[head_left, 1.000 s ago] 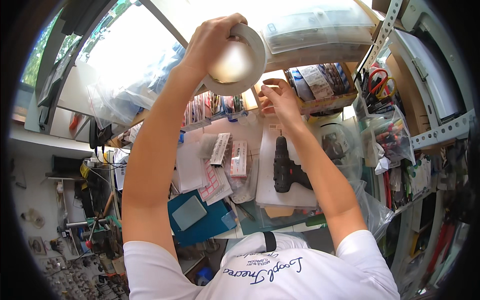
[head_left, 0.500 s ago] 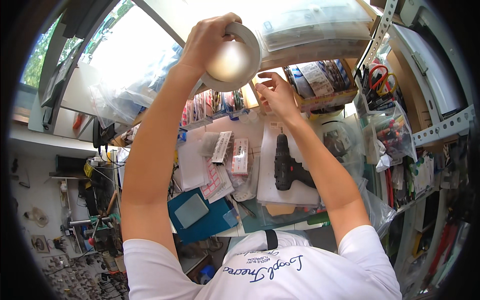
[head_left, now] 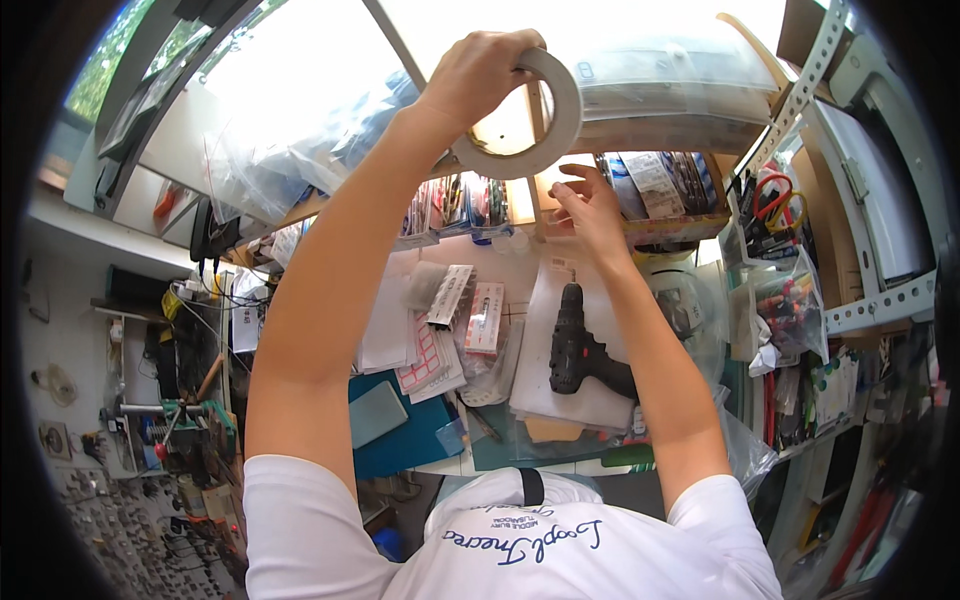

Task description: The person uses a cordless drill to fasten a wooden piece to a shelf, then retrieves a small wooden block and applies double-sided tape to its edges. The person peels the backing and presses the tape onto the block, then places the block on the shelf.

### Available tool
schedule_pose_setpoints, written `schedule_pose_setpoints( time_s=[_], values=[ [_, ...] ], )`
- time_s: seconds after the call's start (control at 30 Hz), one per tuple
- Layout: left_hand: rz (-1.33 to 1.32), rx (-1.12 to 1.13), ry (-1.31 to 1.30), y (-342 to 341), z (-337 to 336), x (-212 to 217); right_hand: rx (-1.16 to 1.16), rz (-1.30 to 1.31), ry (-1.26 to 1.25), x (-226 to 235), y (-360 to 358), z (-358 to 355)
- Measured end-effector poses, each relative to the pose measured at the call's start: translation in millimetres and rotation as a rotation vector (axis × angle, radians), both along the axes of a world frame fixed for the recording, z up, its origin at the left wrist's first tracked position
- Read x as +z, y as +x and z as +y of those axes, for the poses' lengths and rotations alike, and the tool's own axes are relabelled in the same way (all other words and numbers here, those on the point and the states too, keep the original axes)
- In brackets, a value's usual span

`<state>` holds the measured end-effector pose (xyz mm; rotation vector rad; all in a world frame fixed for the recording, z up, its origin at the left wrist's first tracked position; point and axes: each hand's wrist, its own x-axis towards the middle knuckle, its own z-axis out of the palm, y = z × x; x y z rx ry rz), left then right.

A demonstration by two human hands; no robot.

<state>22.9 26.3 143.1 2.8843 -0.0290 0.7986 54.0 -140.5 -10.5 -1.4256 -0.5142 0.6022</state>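
Left hand holds up a pale tape roll by its rim

The tape roll is a broad ring, whitish grey on its flat side, with a smooth, even face and a large round hole. Its inner wall shows a tan tint, and bright light and bits of wood can be seen through the opening. The roll hangs in the air above the far side of the table, in front of the shelf, with its flat side turned toward the viewer. Part of its left side is hidden behind the hand and wrist.

The fingers of the left hand bend over the top of the ring and pinch its upper rim. The right hand is just below and to the right of the roll, apart from it and holding nothing; its fingers are spread and slightly curled, the thumb parted from them. Close by that hand stands an open box packed with upright packets. Another row of thin packets sits lower left of the roll.

Below on the table, a black drill lies on white sheets, its bit pointing away from the person. To its left are a small white and orange carton and a teal mat bearing a pale flat slab. Orange-handled scissors stand in a holder at the right
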Motion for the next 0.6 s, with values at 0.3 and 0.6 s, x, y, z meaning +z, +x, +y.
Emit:
schedule_pose_setpoints(
  time_s=[0.3, 0.6],
  values=[
    [-0.013, 0.048, -0.055, -6.0, -1.8, -4.6, 0.01, -0.007, -0.017, 0.7, -2.7, -1.5],
    [-0.029, 0.053, -0.065, -8.4, 0.5, -5.4, -0.001, 0.035, 0.023, -2.2, -8.6, -3.6]
  ],
)
